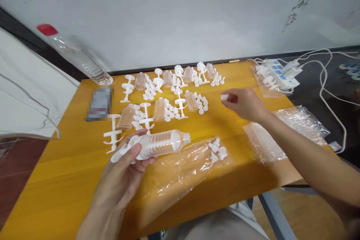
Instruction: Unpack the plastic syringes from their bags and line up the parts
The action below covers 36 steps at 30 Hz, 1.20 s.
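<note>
My left hand (126, 172) is wrapped round a clear plastic icing syringe (160, 143) with a white plunger, its narrow tip pointing right. To the right, my right hand (247, 103) is raised over the table, fingers pinched on a small white nozzle (224, 98). Beneath the syringe lies a clear plastic bag (185, 172), with several white nozzles (218, 150) at its right end. Behind my hands stand rows of similar parts: white plungers (113, 134), clear barrels (159, 109) and clusters of small white nozzles (202, 104).
A water bottle (81, 58) with a red cap stands at the back left, near a blurred-out phone-like object (99, 104). Plastic bags (281, 131) lie at the right. A power strip (281, 75) with cables sits at the table's (64, 165) back right corner.
</note>
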{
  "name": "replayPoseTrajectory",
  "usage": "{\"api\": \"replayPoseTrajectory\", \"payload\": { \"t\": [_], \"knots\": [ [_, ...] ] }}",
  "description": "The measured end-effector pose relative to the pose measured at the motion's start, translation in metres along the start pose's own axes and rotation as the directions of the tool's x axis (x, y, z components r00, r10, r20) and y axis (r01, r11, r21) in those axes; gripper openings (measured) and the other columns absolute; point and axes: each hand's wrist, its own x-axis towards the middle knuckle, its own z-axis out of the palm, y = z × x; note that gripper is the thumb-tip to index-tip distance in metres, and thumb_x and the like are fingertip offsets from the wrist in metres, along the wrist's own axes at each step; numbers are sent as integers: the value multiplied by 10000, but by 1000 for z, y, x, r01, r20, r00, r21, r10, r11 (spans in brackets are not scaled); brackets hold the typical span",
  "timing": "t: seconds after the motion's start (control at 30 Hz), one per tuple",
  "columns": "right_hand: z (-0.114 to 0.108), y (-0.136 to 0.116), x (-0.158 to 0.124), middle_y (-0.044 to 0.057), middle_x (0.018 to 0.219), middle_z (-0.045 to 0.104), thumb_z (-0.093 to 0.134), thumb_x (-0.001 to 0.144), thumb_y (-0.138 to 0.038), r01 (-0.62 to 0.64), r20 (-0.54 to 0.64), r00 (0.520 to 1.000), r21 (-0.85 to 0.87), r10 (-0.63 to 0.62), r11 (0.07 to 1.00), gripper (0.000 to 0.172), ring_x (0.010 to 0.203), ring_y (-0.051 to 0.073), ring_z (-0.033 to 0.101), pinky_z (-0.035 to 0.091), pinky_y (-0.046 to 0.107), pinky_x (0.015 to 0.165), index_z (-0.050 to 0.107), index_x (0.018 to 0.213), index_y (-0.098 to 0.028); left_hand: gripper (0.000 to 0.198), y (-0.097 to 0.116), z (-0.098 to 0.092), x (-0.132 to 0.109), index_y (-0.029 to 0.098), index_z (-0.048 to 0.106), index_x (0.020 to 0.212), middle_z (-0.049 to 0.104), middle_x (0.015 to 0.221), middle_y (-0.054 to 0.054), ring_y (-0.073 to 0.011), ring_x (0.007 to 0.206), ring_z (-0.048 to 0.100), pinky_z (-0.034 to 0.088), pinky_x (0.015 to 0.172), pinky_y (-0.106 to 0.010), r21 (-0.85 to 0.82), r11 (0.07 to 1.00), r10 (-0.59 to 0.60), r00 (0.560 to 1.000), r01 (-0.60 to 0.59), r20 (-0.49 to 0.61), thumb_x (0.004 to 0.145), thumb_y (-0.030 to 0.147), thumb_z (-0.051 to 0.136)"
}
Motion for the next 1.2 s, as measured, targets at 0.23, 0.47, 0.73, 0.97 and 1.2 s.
{"api": "replayPoseTrajectory", "payload": {
  "t": [0.23, 0.47, 0.73, 0.97, 1.2],
  "knots": [
    [28, 62, 93, 47, 742, 748, 644, 857, -190, -307, 209, 921, -129, 329, 943, 160, 652, 155, 680, 473, 208, 573, 779, 912, -124, 596, -1, 18, -12, 220, 773, 1099, 719, 916, 3, -102, 687, 689, 629, 569, -127, 39, 995, 96, 995, -97, 15, 574, 367, 1014],
    [15, 57, 78, 75, 891, 783, 759, 880, -303, -347, 164, 920, -88, 357, 934, 503, 741, 175, 703, 525, 242, 687, 700, 1340, -107, 502, 3, 20, 9, 224, 763, 1024, 681, 948, 8, -109, 761, 680, 648, 675, -181, 135, 979, 145, 987, -154, 73, 605, 364, 1000],
    [-18, -30, 9, 146, 941, 784, 721, 787, -808, -314, 351, 934, 726, 64, 612, 662, 759, 201, 747, 646, 310, 696, 762, 917, -160, 541, 9, 102, 39, 244, 723, 1042, 686, 995, 5, -145, 845, 705, 648, 824, -316, 91, 908, 371, 886, -409, 278, 579, 269, 1001],
    [-38, -36, 7, 68, 895, 761, 875, 785, -524, -184, 100, 974, 875, 205, 448, 380, 912, 216, 769, 662, 357, 881, 691, 890, -209, 499, 14, 124, 47, 219, 695, 1087, 721, 980, -56, -182, 765, 743, 666, 735, -324, 54, 978, 185, 955, -203, 232, 719, 458, 932],
    [-53, 31, 40, 58, 784, 719, 779, 858, -545, -235, 66, 947, 808, 313, 540, 349, 781, 203, 723, 642, 375, 804, 636, 839, -226, 420, 18, 109, 64, 207, 741, 1074, 693, 948, -16, -153, 815, 738, 652, 936, -377, 78, 983, 134, 939, -167, 316, 693, 223, 915]
  ]
}}
